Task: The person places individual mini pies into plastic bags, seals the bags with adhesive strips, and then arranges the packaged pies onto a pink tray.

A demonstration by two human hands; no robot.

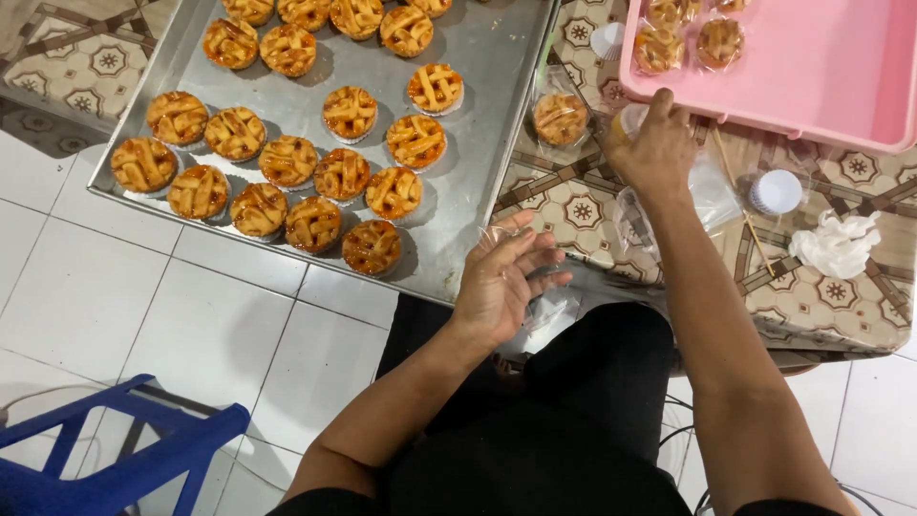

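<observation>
My left hand (501,282) hovers at the near edge of the metal baking tray (487,86), fingers spread, touching clear plastic bags (549,306) on my lap. It seems to hold nothing firmly. My right hand (654,143) reaches forward to the near rim of the pink tray (821,67), fingers curled around something small and pale that is mostly hidden. A bagged lattice tart (560,117) lies just left of that hand. Several unwrapped golden lattice tarts (342,174) fill the baking tray. Wrapped tarts (718,40) sit inside the pink tray.
A low table with a patterned cloth (583,210) carries the trays, a stack of white paper cups (778,191), crumpled tissue (838,244), a thin wooden skewer (745,215) and loose clear bags (712,196). A blue plastic stool (124,449) stands at lower left on the white tile floor.
</observation>
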